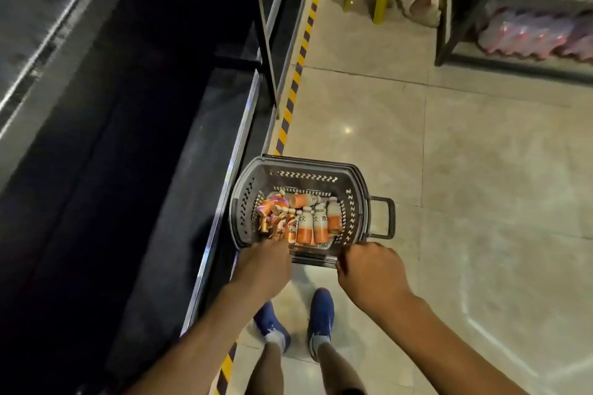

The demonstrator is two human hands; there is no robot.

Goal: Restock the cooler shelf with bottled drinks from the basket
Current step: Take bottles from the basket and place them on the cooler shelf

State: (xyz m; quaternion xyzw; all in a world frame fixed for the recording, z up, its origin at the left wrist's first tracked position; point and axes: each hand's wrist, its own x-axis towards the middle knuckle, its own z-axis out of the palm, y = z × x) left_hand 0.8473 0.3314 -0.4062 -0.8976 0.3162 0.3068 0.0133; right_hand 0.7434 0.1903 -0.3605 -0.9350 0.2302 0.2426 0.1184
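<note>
Head view: the basket (300, 175) sits on the floor (465, 170) just beside the cooler (134, 144), bottles (308, 225) heaped inside. The right hand (369, 269) curls round its near rim, likely steadying it; the left hand (266, 263) dips into its near-left corner, fingers hidden, so I cannot tell their hold

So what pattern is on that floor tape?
The floor tape has yellow and dark stripes; head view.

Dim, warm indoor light, small bright glare spot on the glossy floor (348, 129), cooler (128, 138) at left almost black, streaky blur far left, wide-angle bending at edges, far right soft
</note>
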